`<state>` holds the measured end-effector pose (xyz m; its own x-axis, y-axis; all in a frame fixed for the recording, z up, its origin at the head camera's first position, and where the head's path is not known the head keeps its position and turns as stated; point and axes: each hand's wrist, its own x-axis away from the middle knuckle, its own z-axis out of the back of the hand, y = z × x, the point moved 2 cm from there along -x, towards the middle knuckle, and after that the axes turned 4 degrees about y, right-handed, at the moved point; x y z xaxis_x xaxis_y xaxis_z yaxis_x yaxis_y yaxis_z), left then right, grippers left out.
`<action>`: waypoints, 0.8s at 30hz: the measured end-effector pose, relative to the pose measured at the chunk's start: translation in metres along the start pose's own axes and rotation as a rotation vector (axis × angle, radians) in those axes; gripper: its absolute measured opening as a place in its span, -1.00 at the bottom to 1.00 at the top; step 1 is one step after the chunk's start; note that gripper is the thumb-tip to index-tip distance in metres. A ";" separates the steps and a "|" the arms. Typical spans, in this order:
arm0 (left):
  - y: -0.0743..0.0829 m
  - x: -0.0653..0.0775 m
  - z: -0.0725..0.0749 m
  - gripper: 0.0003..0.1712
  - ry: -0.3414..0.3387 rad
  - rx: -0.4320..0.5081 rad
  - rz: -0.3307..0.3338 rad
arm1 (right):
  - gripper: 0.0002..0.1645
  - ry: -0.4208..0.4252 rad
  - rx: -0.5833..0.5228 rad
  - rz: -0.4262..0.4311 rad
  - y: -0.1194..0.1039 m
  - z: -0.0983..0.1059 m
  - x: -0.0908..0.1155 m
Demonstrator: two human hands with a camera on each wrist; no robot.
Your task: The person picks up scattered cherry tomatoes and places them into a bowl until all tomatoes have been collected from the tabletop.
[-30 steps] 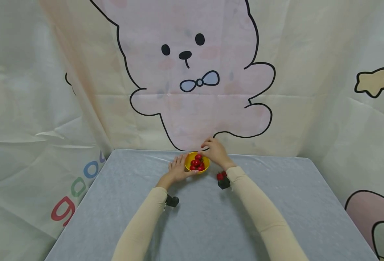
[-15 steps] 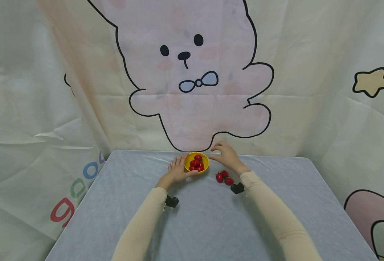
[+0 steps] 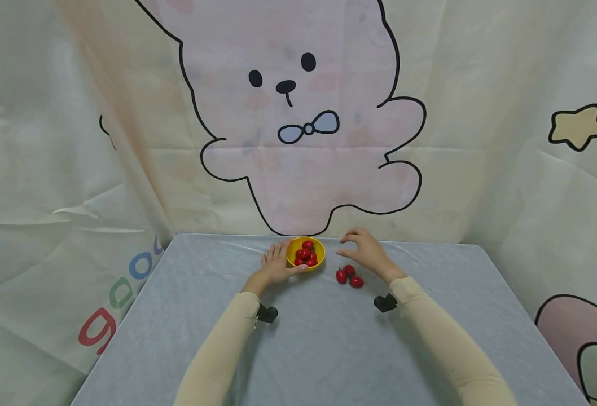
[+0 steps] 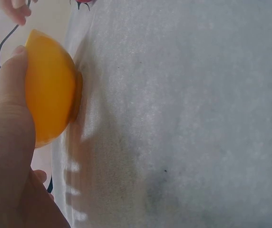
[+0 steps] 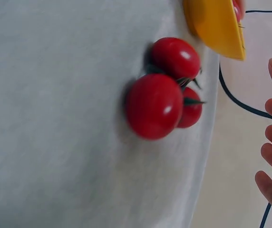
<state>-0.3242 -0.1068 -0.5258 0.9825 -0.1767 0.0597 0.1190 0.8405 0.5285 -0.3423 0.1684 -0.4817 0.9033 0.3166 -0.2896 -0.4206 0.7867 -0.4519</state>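
In the head view a yellow bowl (image 3: 290, 260) stands near the table's far edge with several cherry tomatoes (image 3: 306, 254) inside. My left hand (image 3: 276, 267) rests against the bowl's left and near side, fingers straight and spread. The left wrist view shows its thumb (image 4: 13, 78) lying along the bowl's rim. Three cherry tomatoes (image 5: 155, 106) with green stems lie close together on the table, right of the bowl. Just beyond and above them hovers my right hand (image 3: 368, 252), holding nothing, with thumb and fingers apart and loosely bent.
A grey-blue cloth covers the table (image 3: 308, 349). Behind its far edge hangs a pale curtain (image 3: 446, 186) printed with a cartoon bear. More curtain hangs at the left and right sides. A black wrist device (image 3: 385, 303) sits under the right sleeve.
My right hand has moved away from the bowl's rim, to the right and slightly nearer. The three loose tomatoes, partly hidden before, are now in full view. The left hand stays in place.
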 end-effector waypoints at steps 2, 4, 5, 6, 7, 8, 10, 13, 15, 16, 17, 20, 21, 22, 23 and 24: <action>0.000 0.000 0.000 0.21 0.000 0.002 0.000 | -0.52 0.000 -0.002 -0.011 0.003 0.001 0.005; 0.000 0.000 -0.001 0.21 0.000 0.003 0.002 | -0.52 -0.001 0.005 -0.012 0.006 0.002 0.010; 0.000 0.000 0.000 0.21 -0.001 0.004 0.003 | -0.52 0.000 0.010 -0.010 0.007 0.003 0.012; 0.000 0.000 0.000 0.20 -0.002 0.005 0.004 | -0.52 0.000 0.011 -0.013 0.008 0.002 0.015; 0.000 0.000 0.000 0.20 -0.003 0.006 0.005 | -0.53 0.001 0.014 -0.014 0.010 0.002 0.017; 0.000 0.000 0.000 0.20 -0.003 0.004 0.005 | -0.53 0.003 0.020 -0.008 0.012 0.002 0.019; 0.000 0.000 0.000 0.20 -0.003 0.009 0.007 | -0.54 0.007 0.031 -0.002 0.015 0.001 0.023; -0.001 0.000 0.000 0.21 -0.002 0.008 0.005 | -0.55 0.010 0.044 0.008 0.020 0.000 0.028; -0.001 0.000 -0.001 0.21 -0.001 0.007 0.003 | -0.56 0.009 0.051 0.012 0.022 -0.001 0.033; -0.001 0.000 -0.001 0.21 -0.003 0.003 0.003 | -0.57 0.009 0.051 0.010 0.023 -0.001 0.035; -0.001 0.000 -0.002 0.21 -0.005 0.001 0.003 | -0.56 0.012 0.055 0.010 0.024 -0.001 0.037; -0.002 -0.001 -0.002 0.21 -0.008 0.003 0.001 | -0.58 0.030 0.060 0.010 0.024 0.000 0.044; -0.002 -0.002 -0.002 0.21 -0.009 0.004 0.001 | -0.59 0.035 0.064 0.011 0.024 0.000 0.046; -0.003 -0.003 -0.002 0.21 -0.011 0.002 0.003 | -0.60 0.044 0.069 0.015 0.024 0.000 0.048; -0.003 -0.003 -0.002 0.21 -0.012 0.004 0.004 | -0.60 0.052 0.074 0.024 0.023 0.000 0.051; -0.003 -0.003 -0.003 0.21 -0.011 0.005 0.004 | -0.61 0.059 0.079 0.031 0.023 0.001 0.053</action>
<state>-0.3275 -0.1073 -0.5297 0.9813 -0.1790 0.0713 0.1142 0.8386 0.5326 -0.3039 0.2032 -0.5068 0.8825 0.3116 -0.3523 -0.4382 0.8170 -0.3750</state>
